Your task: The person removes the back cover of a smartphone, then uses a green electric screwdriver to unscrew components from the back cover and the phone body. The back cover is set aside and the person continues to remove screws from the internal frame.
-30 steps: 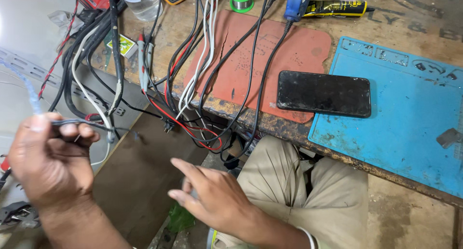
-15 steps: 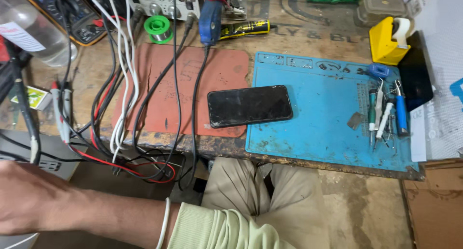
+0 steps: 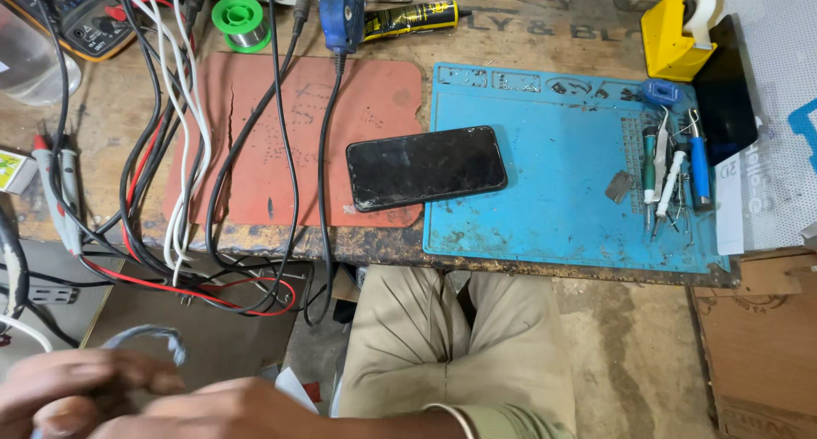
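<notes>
Left hand: the left hand sits low at the bottom left corner, below the bench edge, blurred; its fingers curl round a thin grey cable, pinching it.
Right hand: the right hand reaches across from the right, just beside the left one and partly over it; whether it grips anything I cannot tell, the blur hides the fingers.
Cable: a grey loop rising just above both hands, well below the bench top.
Phone: a dark phone lies face up, tilted, straddling the red mat and the blue mat.
Blue mat tray section: along its right side lie a blue-handled screwdriver, tweezers and a green-handled tool, close together; a small blue cap sits above them.
Tape dispenser: a yellow dispenser at the top right holds a pale roll of tape.
Bench back: a green solder spool, a yellow-and-black glue tube, a multimeter at the far left.
Wires: black, white and red leads trail from the back over the front edge.
Clear container: a see-through plastic jar at the left edge; contents not discernible.
</notes>
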